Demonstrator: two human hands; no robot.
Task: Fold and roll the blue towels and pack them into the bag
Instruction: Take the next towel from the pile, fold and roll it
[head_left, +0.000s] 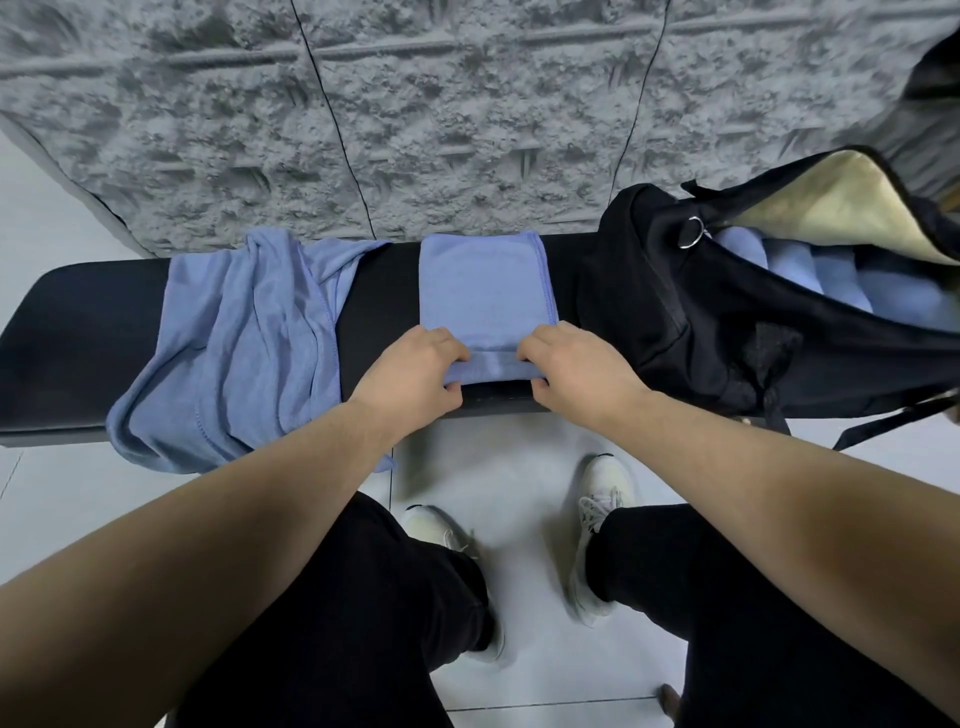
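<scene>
Head view, looking down over a black bench (78, 332) set against a rough grey wall (415, 104)
Item 1: folded blue towel (485, 291), a long narrow strip lying across the middle of the bench, far end at the wall side, near end at the bench's front edge and turned over into the first part of a roll
Item 2: left hand (415, 371), at the left side of the near end, fingers curled over the rolled edge, thumb under it; clamped on the towel
Item 3: right hand (576, 369), at the right side of the same end, fingers curled on top, thumb below; likewise gripping the towel
Item 4: loose blue towels (234, 353), an unfolded crumpled heap on the bench left of the strip, hanging over the front edge, just beside the left forearm
Item 5: black bag (675, 312), on the bench's right end, mouth open, pale lining (841, 202) showing, a metal ring (693, 233) at the opening
Item 6: rolled blue towels (810, 270), packed side by side inside the bag
Item 7: pale tiled floor (509, 467), with the person's black trousers and white shoes (597, 525) below the bench
</scene>
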